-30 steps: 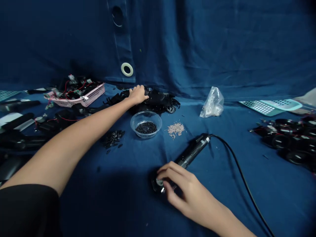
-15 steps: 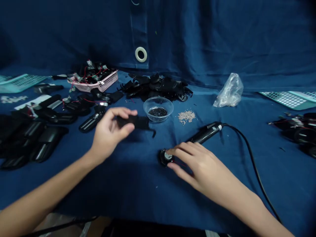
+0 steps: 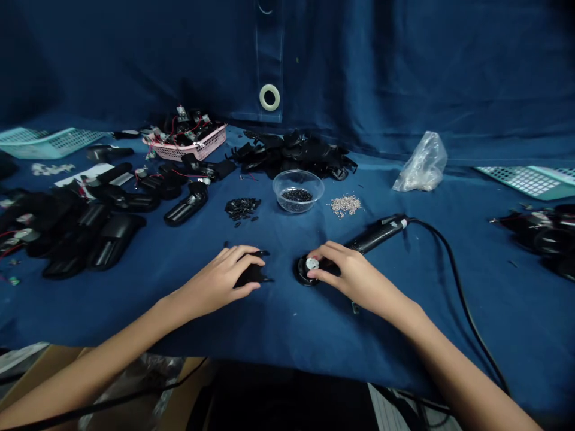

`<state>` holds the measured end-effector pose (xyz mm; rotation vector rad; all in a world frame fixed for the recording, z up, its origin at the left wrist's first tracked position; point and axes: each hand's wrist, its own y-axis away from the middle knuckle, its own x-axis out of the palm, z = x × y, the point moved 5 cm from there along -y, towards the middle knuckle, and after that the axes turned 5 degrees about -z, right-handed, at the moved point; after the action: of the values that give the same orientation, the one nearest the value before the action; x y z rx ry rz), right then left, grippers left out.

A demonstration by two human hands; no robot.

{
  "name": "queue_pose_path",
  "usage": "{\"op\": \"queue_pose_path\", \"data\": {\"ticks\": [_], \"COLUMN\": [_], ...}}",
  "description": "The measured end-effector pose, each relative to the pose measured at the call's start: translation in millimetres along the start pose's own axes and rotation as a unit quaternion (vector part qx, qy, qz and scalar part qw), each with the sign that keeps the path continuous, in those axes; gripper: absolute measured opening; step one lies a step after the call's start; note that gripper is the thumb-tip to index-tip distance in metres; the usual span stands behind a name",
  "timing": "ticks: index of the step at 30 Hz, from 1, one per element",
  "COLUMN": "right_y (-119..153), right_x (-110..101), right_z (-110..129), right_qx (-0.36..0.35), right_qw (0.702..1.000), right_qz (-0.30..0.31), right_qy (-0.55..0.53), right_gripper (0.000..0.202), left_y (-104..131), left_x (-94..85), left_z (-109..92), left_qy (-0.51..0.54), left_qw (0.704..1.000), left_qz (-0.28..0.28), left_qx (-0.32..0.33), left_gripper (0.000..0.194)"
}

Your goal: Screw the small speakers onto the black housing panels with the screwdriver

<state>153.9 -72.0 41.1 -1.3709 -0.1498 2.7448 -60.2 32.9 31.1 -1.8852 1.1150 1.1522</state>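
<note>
My left hand (image 3: 229,272) is low over the cloth, its thumb and fingers curved around a black plastic part (image 3: 249,276). The hand hides most of that part, but thin prongs show at its right side. My right hand (image 3: 348,267) pinches a small silver round motor (image 3: 311,264) between thumb and fingers. The motor sits in a black round housing (image 3: 302,276) resting on the table; the rest of the housing is hidden under the hand. Just behind the right hand lies a black electric screwdriver (image 3: 375,235) with its cable running right.
Beyond the hands are a clear bowl (image 3: 298,203) of dark screws, silver screws (image 3: 346,206), small black pieces (image 3: 242,208) and heaped black parts (image 3: 291,157). Black housings (image 3: 117,239) and a pink basket (image 3: 200,146) lie left; a plastic bag (image 3: 421,164) and teal basket (image 3: 530,181) right.
My left hand has lowered the black part from the air to the table and turned palm down. The right hand has closed in on the motor. The view has shifted slightly.
</note>
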Motion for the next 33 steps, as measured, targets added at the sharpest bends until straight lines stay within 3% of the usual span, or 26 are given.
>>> {"op": "queue_pose_path", "data": {"ticks": [5, 10, 21, 33], "right_y": [4.0, 5.6, 5.5, 4.7], "right_x": [9.2, 10.0, 11.1, 11.6], "right_z": [0.9, -3.1, -2.0, -2.0], "right_qx": [-0.014, -0.01, -0.037, -0.041], "right_qw": [0.998, 0.995, 0.996, 0.995], "right_qz": [-0.03, -0.064, -0.056, -0.059], "right_qy": [-0.054, -0.078, -0.064, -0.066], "right_gripper": [0.024, 0.023, 0.025, 0.026], "left_y": [-15.4, -32.0, -39.7, -47.0], "left_x": [0.8, 6.4, 13.4, 9.4], "left_z": [-16.7, -26.3, -32.4, -36.6], "left_qy": [0.004, 0.019, 0.037, 0.011], "left_qw": [0.991, 0.981, 0.961, 0.965], "left_qz": [-0.066, -0.089, -0.142, -0.097], "left_qx": [0.115, 0.172, 0.232, 0.244], "left_gripper": [0.036, 0.031, 0.023, 0.02]}}
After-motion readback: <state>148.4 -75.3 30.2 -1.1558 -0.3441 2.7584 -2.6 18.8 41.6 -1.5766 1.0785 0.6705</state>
